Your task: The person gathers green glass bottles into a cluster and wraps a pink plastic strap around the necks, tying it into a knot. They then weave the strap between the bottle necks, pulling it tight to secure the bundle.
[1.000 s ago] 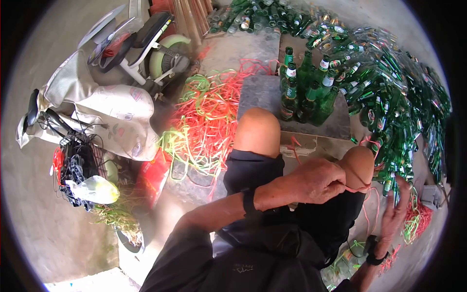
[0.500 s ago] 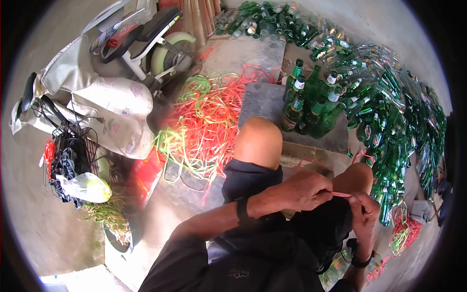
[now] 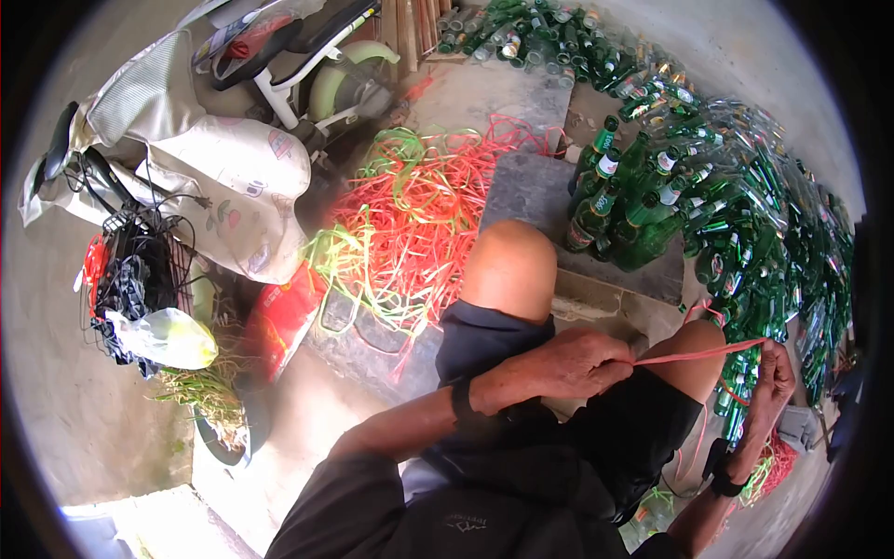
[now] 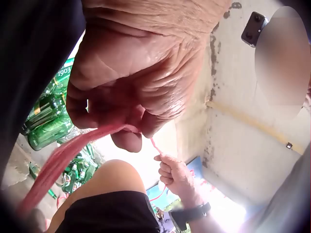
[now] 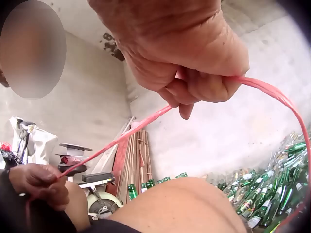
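A pink plastic strip stretches between my two hands above the knee on the right side. My left hand pinches one part of it between thumb and fingers, close over the lap. Farther right, my right hand grips the strip with curled fingers. In the right wrist view the strip runs taut from hand to hand, and its loose length curves down past the right hand. In the left wrist view a flattened tail hangs from the left hand.
Several green bottles stand on a grey slab ahead. A big heap of bottles lines the right wall. Tangled red and green strips lie left of the knees, near a covered scooter. More strips lie at right.
My right hand came in to meet the left near the knee, then drew away to the right, pulling the pink strip straight. The left hand stayed over the lap, still pinching.
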A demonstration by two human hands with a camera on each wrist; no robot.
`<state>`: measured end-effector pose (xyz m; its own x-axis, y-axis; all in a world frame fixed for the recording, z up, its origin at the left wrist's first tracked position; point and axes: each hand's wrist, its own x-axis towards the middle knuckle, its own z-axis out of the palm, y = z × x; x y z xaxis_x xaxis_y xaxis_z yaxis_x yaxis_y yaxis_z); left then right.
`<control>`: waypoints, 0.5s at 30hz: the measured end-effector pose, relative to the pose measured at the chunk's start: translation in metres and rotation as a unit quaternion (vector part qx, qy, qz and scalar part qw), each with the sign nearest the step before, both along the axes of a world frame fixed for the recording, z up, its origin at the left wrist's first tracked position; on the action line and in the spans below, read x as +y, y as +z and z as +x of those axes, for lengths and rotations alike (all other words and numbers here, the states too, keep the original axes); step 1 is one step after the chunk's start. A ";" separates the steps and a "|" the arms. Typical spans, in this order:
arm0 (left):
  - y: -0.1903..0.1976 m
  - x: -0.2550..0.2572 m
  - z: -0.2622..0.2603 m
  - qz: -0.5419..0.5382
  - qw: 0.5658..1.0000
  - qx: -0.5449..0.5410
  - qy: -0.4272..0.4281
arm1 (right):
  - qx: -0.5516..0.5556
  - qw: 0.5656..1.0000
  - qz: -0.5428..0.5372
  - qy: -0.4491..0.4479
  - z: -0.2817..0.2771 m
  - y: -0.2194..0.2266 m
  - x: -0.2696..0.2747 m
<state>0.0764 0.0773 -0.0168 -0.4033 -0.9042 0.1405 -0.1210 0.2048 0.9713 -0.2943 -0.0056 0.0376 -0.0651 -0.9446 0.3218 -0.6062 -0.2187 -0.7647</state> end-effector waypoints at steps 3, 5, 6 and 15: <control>-0.005 0.003 0.001 -0.036 0.999 -0.017 0.023 | -0.008 0.998 0.053 -0.023 -0.024 -0.015 0.005; 0.001 0.003 0.005 -0.041 0.999 0.023 0.003 | -0.037 0.996 0.078 -0.011 -0.022 -0.012 0.014; 0.004 0.002 0.007 -0.019 0.999 0.034 0.020 | -0.046 0.995 0.090 -0.013 -0.020 -0.012 0.017; 0.030 -0.036 0.020 0.098 0.988 0.014 0.122 | -0.045 0.994 0.090 -0.043 -0.003 -0.008 -0.014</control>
<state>0.0964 0.0416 0.0128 -0.1676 -0.9851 -0.0393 -0.1156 -0.0200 0.9931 -0.2975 -0.0194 0.0293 -0.1694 -0.9760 0.1369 -0.5442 -0.0232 -0.8386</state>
